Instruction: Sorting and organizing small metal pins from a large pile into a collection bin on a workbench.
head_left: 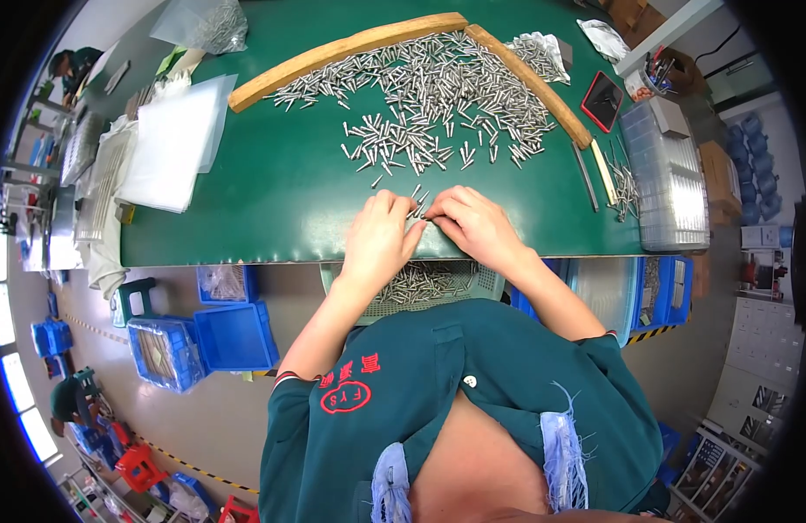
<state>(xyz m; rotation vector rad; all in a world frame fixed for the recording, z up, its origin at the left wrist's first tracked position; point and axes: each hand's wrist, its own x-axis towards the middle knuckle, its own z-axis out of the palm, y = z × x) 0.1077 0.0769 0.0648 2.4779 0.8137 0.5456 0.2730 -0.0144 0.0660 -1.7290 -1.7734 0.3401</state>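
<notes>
Several small silver metal pins [419, 200] lie between my two hands near the front edge of the green table [281, 205]. My left hand [378, 235] curls round them from the left, with its thumb and fingertips against the pins. From the right, my right hand [474, 225] pinches at the same small group, its thumb and forefinger together on a dark pin end. The fingers partly hide what each hand grips. Just beyond my hands, a big loose heap of similar pins [438, 83] spreads over the table.
Two wooden strips [350, 54] [533, 85] fence the heap at the back. Clear plastic sheets [172, 144] lie left. At right are a red-edged phone [602, 101] and a clear plastic case [669, 187]. A green basket of pins [425, 283] sits below the table edge.
</notes>
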